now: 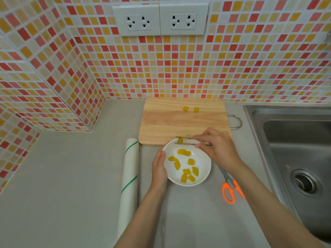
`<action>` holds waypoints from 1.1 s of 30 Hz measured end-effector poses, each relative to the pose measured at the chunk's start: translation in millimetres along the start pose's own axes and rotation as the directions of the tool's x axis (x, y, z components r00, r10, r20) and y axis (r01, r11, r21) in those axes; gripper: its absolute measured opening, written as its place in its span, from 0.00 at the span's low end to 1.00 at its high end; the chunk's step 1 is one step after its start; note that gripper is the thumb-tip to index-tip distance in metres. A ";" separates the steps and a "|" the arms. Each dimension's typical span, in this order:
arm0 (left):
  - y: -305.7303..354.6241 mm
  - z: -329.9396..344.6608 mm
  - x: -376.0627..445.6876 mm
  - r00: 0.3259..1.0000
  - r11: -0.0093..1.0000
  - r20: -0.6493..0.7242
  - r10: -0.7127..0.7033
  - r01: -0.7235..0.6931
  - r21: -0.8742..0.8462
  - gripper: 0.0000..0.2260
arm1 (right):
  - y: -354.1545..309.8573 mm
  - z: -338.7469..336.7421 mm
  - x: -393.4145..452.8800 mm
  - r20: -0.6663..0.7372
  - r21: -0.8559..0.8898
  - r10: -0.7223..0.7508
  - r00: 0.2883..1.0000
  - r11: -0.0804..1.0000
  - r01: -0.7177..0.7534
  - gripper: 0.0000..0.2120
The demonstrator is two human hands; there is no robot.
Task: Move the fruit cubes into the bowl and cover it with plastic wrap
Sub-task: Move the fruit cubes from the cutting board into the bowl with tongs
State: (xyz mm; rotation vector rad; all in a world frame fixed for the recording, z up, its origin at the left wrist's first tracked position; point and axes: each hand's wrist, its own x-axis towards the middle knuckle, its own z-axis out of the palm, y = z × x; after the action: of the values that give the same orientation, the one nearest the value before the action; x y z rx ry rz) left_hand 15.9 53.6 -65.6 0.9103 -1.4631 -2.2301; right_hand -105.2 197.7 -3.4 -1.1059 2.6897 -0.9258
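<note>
Grey countertop under a mosaic tile wall. Fruit cube (180, 140) pinched between tongs (192, 140), right over the far rim of the white bowl (206, 171). Right hand (219, 149) squeezes the tongs shut on it. More cubes already lie inside the bowl; two cubes (191, 109) remain on the wooden cutting board (161, 122), which lies just behind the bowl, at the board's far edge. Left hand (159, 167) cups the bowl's left side, fingers flat against the wall, steadying it. Cubes look soft, wet, slippery: likely bruise if pinched hard, so grip flat faces lightly. Bowl looks rigid and smooth, may slide. Plastic wrap roll (129, 176) lies left of the bowl, untouched; film will be light and clingy. Orange-handled scissors (230, 188) right of the bowl, sink (286, 140) farther right.
</note>
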 end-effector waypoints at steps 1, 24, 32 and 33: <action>0.3 0.5 -0.4 1.000 1.000 -0.001 0.002 -0.002 0.001 0.14 | -1.3 -2.6 -12.0 0.047 -0.060 -0.024 0.999 0.998 0.027 0.13; -4.1 -2.4 1.9 1.000 1.000 0.001 -0.021 0.021 0.020 0.14 | 70.4 22.6 105.1 -0.138 0.012 0.510 0.849 0.858 -0.513 0.14; -4.2 -1.8 3.2 1.000 1.000 -0.006 -0.005 0.006 0.026 0.15 | 54.4 22.9 73.1 -0.185 0.012 0.425 0.886 0.903 -0.430 0.10; -4.0 -1.4 3.0 1.000 1.000 -0.005 -0.007 0.007 0.025 0.15 | 48.5 20.9 60.7 -0.191 0.018 0.396 0.898 0.916 -0.400 0.10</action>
State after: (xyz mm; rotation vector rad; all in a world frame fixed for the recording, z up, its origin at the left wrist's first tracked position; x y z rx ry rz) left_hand 14.9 52.5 -70.6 0.9299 -1.4912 -2.2177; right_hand -173.1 173.7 -39.3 -0.4489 2.9183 -0.9674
